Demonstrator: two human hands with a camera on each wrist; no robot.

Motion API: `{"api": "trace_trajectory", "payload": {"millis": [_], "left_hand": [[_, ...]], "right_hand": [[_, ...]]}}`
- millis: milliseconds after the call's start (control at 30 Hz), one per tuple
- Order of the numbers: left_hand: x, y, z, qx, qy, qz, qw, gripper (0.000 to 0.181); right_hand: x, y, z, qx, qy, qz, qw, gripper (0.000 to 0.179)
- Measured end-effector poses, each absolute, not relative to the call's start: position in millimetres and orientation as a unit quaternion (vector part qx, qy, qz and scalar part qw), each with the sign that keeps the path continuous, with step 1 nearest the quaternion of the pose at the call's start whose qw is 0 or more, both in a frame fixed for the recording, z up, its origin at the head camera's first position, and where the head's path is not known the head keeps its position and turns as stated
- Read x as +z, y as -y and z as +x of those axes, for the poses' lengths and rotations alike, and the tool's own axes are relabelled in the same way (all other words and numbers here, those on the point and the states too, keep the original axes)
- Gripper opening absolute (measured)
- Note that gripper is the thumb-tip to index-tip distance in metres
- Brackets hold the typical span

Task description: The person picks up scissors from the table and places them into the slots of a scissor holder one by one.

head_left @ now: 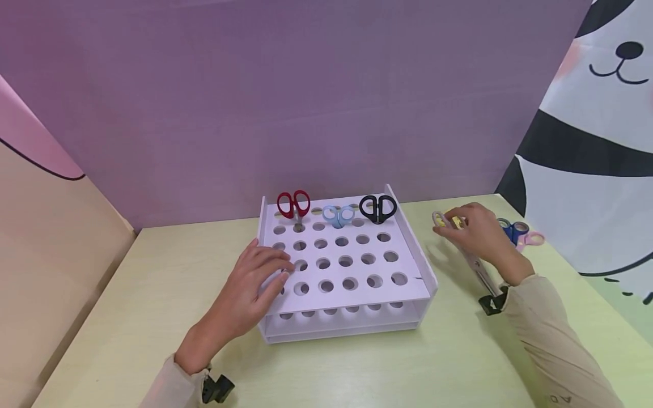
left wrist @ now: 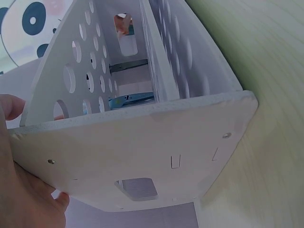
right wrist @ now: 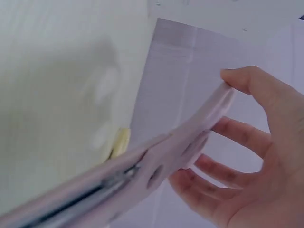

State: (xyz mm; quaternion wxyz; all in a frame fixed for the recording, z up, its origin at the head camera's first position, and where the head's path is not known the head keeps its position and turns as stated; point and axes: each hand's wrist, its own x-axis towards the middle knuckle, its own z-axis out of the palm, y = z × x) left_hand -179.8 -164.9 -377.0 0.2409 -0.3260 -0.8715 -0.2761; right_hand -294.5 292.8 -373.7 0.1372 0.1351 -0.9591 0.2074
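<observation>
My left hand (head_left: 250, 289) grips the left side of the white rack (head_left: 334, 292), a tiered board with rows of round holes. Some fingers reach over its upper edge and fingertips show along the outer side panel (left wrist: 118, 161). Off to the right, my right hand (head_left: 476, 232) holds pale pinkish scissors (right wrist: 175, 152) by the handle loops, above the table. Thumb on one side and fingers on the other, it keeps them with the blades (head_left: 482, 275) slanting back toward the wrist. Yellow-handled scissors (head_left: 457, 222) are partly hidden behind that hand.
Red scissors (head_left: 293, 205), light blue scissors (head_left: 339, 215) and black scissors (head_left: 378, 208) stand in the rack's back row. Beyond the right hand lie dark blue scissors (head_left: 512, 229) and pink scissors (head_left: 530, 239). A purple cloth wall (head_left: 326, 113) rises behind the table.
</observation>
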Motion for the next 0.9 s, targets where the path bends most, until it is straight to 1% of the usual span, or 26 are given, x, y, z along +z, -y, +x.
{"api": "trace_trajectory", "payload": {"millis": [100, 200, 433, 700, 900], "left_hand": [[-376.7, 165.1, -179.7, -0.274, 0.873, -0.324, 0.241, 0.021], [-376.3, 165.5, -179.1, -0.274, 0.873, -0.323, 0.241, 0.021], [-375.3, 165.2, -178.5, -0.275, 0.873, -0.323, 0.239, 0.021], [-373.8, 164.5, -178.3, -0.272, 0.877, -0.320, 0.234, 0.022], [-374.4, 164.3, -178.0, -0.273, 0.877, -0.318, 0.233, 0.021]], "right_hand": [[-367.3, -289.2, -290.9, 0.214, 0.952, 0.139, 0.168, 0.047], [-362.6, -285.4, -288.3, 0.217, 0.949, 0.143, 0.181, 0.046], [-353.7, -278.1, -281.8, 0.227, 0.948, 0.134, 0.181, 0.047], [-340.3, -268.3, -270.7, 0.260, 0.931, 0.139, 0.216, 0.050], [-331.4, -261.5, -265.1, 0.283, 0.917, 0.145, 0.242, 0.047]]}}
